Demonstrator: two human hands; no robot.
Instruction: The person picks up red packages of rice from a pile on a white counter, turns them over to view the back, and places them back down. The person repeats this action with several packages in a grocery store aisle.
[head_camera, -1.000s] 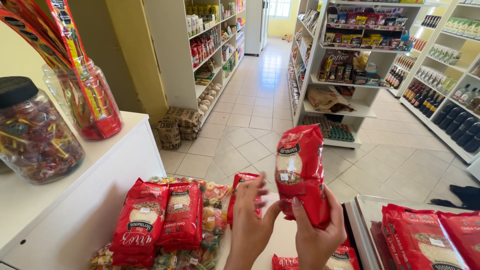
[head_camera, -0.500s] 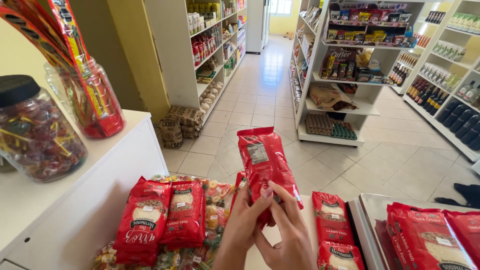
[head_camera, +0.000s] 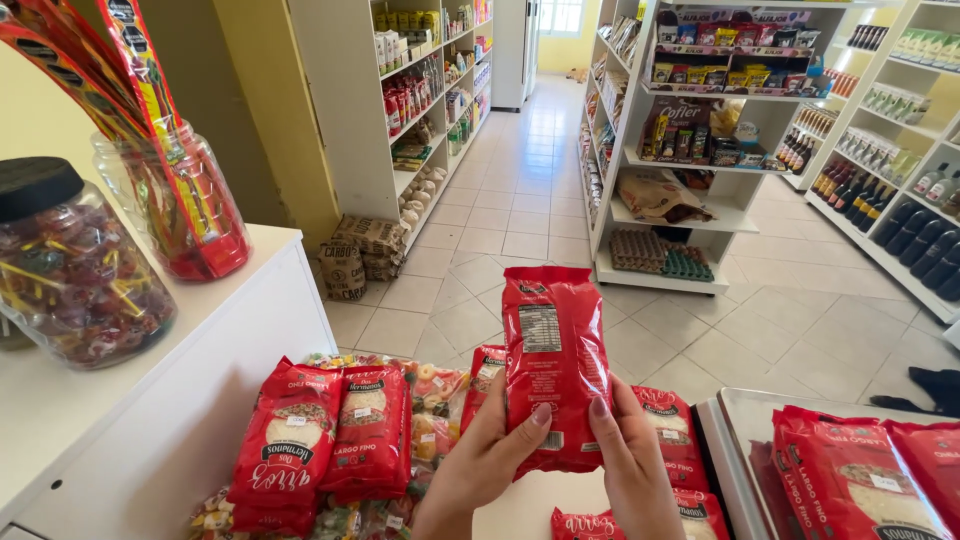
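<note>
Both hands, left (head_camera: 487, 462) & right (head_camera: 630, 462), fingers wrapped round upright red rice bag (head_camera: 556, 368); sweets fill black-lidded jar (head_camera: 75, 275).

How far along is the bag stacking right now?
Done: two red rice bags stand at left, and others stand behind the hands. In hand: left hand and right hand hold one red bag upright. Left: more red bags lie in the tray at right.

Both hands, the left hand (head_camera: 487, 455) and right hand (head_camera: 632, 462), held a red bag (head_camera: 556, 365) upright above more red bags (head_camera: 325, 435).
</note>
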